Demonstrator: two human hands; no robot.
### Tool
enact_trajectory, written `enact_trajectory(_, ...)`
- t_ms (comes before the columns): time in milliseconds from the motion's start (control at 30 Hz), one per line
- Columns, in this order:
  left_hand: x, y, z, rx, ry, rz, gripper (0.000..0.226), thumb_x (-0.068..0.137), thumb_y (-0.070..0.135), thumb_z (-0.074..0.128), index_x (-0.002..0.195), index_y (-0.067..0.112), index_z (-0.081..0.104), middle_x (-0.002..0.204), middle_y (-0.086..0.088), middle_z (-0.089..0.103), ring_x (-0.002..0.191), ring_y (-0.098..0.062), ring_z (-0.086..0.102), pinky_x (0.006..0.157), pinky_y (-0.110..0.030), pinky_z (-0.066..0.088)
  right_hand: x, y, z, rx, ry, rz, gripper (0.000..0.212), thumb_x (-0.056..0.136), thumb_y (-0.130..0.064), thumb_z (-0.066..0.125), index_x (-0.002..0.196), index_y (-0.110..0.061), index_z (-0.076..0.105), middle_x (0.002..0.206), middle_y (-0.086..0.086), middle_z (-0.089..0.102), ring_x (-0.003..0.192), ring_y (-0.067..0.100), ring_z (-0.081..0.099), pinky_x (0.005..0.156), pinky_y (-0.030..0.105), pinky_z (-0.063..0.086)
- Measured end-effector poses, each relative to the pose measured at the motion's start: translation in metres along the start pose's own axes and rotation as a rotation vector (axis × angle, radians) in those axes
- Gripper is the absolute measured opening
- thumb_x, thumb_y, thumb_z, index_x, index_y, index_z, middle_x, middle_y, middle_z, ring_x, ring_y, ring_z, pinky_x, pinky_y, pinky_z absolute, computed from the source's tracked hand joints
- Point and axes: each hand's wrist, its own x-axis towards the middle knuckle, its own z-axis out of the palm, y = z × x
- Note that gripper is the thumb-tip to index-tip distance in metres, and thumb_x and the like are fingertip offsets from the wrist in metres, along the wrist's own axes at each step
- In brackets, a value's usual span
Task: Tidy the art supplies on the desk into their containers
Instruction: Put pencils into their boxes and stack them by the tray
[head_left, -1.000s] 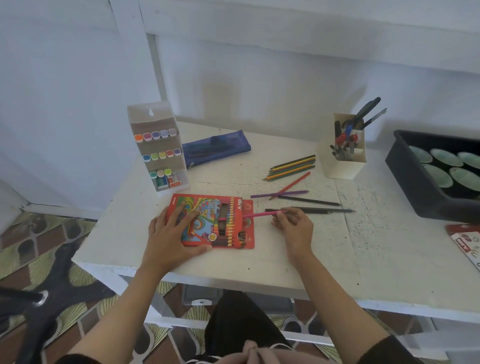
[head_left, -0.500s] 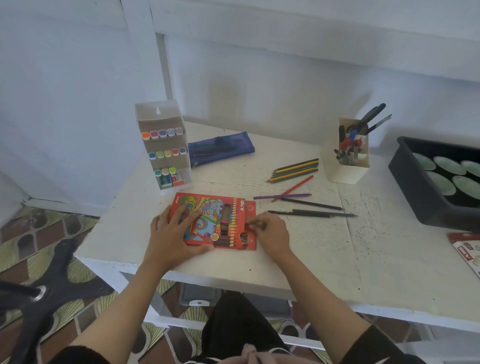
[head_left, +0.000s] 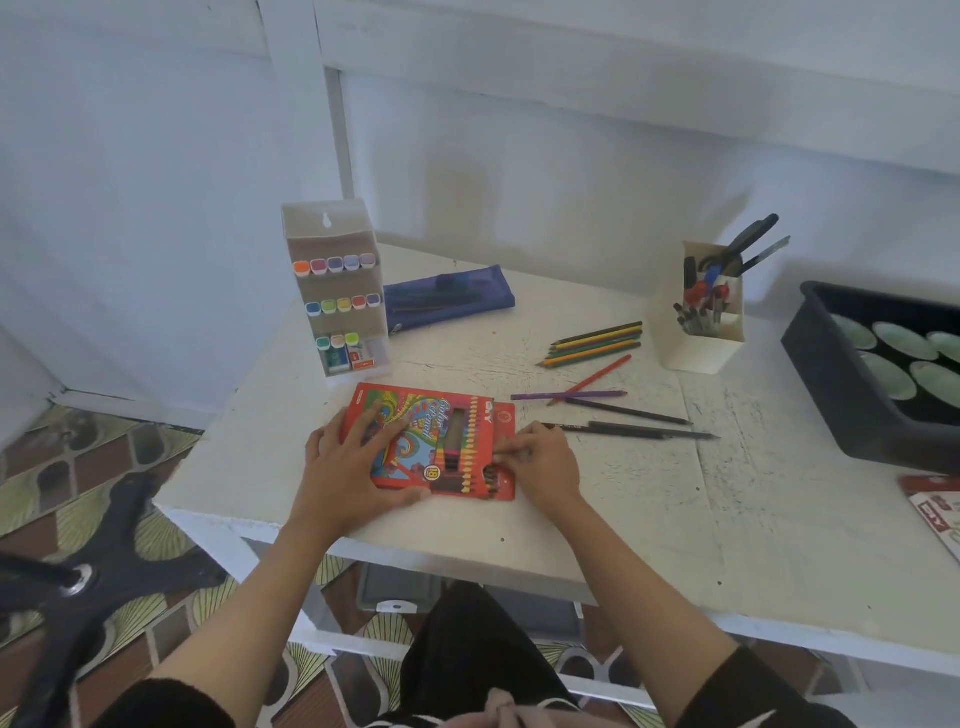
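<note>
Box (head_left: 415, 426) near the desk's (head_left: 649, 519) front edge reads "Color Pencil" with an "18" badge. Your left hand (head_left: 353, 467) lies flat on it, fingers spread. Your right hand (head_left: 540, 462) pinches at the box's open end; a second ago it held the pink pencil (head_left: 452, 452) outside, now it's in the window

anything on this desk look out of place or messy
Yes: loose coloured pencils lie scattered on the white desk right of the red cardboard pencil box, a red pencil crossing a purple one. Two dark pencils lie nearer the right hand.
</note>
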Motion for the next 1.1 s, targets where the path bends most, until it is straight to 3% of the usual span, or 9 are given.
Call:
enact_trajectory(133, 0.0, 0.001, -0.001, 0.0, 0.009, 0.003, 0.109, 0.055, 0.099, 0.015, 0.142, 0.037, 0.038, 0.154, 0.0, 0.028, 0.142, -0.036, 0.019, 0.112, -0.057, 0.013, 0.002, -0.003, -0.006, -0.011, -0.112, 0.018, 0.015, 0.084, -0.029, 0.068, 0.096, -0.023, 0.073, 0.093, -0.008, 0.051, 0.101, 0.015, 0.043, 0.089, 0.035, 0.041)
enact_trajectory(200, -0.001, 0.002, -0.002, 0.005, 0.002, 0.006, 0.109, 0.055, 0.099, 0.015, 0.142, 0.038, 0.037, 0.154, 0.0, 0.028, 0.142, -0.036, 0.019, 0.112, -0.056, 0.014, -0.001, -0.002, -0.014, 0.12, -0.125, 0.0, 0.013, 0.087, -0.019, 0.065, 0.097, -0.02, 0.073, 0.094, -0.004, 0.054, 0.095, 0.013, 0.048, 0.084, 0.024, 0.043)
enact_trajectory(267, -0.001, 0.002, -0.002, 0.004, 0.001, 0.004, 0.109, 0.055, 0.099, 0.015, 0.142, 0.037, 0.038, 0.154, 0.0, 0.028, 0.142, -0.036, 0.019, 0.112, -0.057, 0.014, -0.003, 0.003, -0.026, 0.197, -0.016, -0.045, 0.016, 0.088, -0.008, 0.061, 0.096, -0.016, 0.073, 0.093, 0.0, 0.058, 0.085, 0.009, 0.05, 0.073, 0.007, 0.038)
enact_trajectory(333, 0.0, 0.001, -0.002, 0.0, 0.006, 0.002, 0.109, 0.055, 0.099, 0.015, 0.142, 0.037, 0.039, 0.154, -0.001, 0.029, 0.141, -0.037, 0.02, 0.112, -0.057, 0.014, -0.001, 0.015, -0.041, 0.16, 0.159, -0.082, 0.018, 0.086, 0.001, 0.06, 0.094, -0.01, 0.072, 0.093, 0.005, 0.063, 0.08, 0.008, 0.052, 0.07, 0.003, 0.037)
enact_trajectory(467, -0.001, 0.001, -0.001, 0.011, 0.005, 0.004, 0.11, 0.055, 0.1, 0.012, 0.143, 0.037, 0.038, 0.154, 0.0, 0.028, 0.142, -0.036, 0.018, 0.112, -0.057, 0.014, 0.007, 0.047, -0.074, -0.036, 0.314, -0.016, 0.013, 0.086, 0.003, 0.059, 0.09, -0.006, 0.067, 0.093, 0.004, 0.055, 0.09, 0.02, 0.055, 0.074, 0.014, 0.033)
enact_trajectory(633, -0.001, 0.003, -0.002, 0.025, -0.004, -0.002, 0.112, 0.054, 0.1, 0.009, 0.144, 0.039, 0.034, 0.156, 0.0, 0.025, 0.142, -0.036, 0.016, 0.113, -0.056, 0.013, 0.012, 0.085, -0.101, -0.245, 0.254, 0.046, 0.012, 0.086, -0.01, 0.065, 0.097, -0.009, 0.062, 0.104, 0.007, 0.05, 0.101, 0.024, 0.047, 0.079, 0.026, 0.037)
enact_trajectory(800, -0.001, 0.003, -0.001, 0.039, -0.015, -0.003, 0.112, 0.053, 0.1, 0.008, 0.144, 0.039, 0.033, 0.156, 0.001, 0.024, 0.142, -0.036, 0.015, 0.113, -0.056, 0.012, 0.01, 0.098, -0.105, -0.357, 0.233, -0.001, 0.011, 0.086, -0.013, 0.065, 0.096, -0.011, 0.066, 0.098, 0.007, 0.05, 0.095, 0.022, 0.045, 0.074, 0.03, 0.041)
enact_trajectory(933, -0.001, 0.003, -0.001, 0.047, -0.027, -0.01, 0.113, 0.051, 0.1, 0.006, 0.145, 0.041, 0.03, 0.157, 0.002, 0.02, 0.143, -0.034, 0.012, 0.113, -0.054, 0.01, 0.006, 0.099, -0.101, -0.314, 0.289, -0.014, 0.006, 0.084, -0.009, 0.067, 0.089, -0.01, 0.068, 0.094, 0.005, 0.054, 0.094, 0.024, 0.047, 0.077, 0.037, 0.043)
enact_trajectory(1100, -0.001, 0.002, -0.001, 0.04, -0.028, -0.005, 0.112, 0.052, 0.1, 0.007, 0.145, 0.041, 0.03, 0.157, 0.002, 0.019, 0.143, -0.034, 0.012, 0.114, -0.054, 0.01, -0.005, 0.096, -0.097, -0.133, 0.313, -0.033, 0.008, 0.085, -0.004, 0.063, 0.089, -0.01, 0.066, 0.091, -0.002, 0.056, 0.092, 0.022, 0.052, 0.082, 0.034, 0.044)
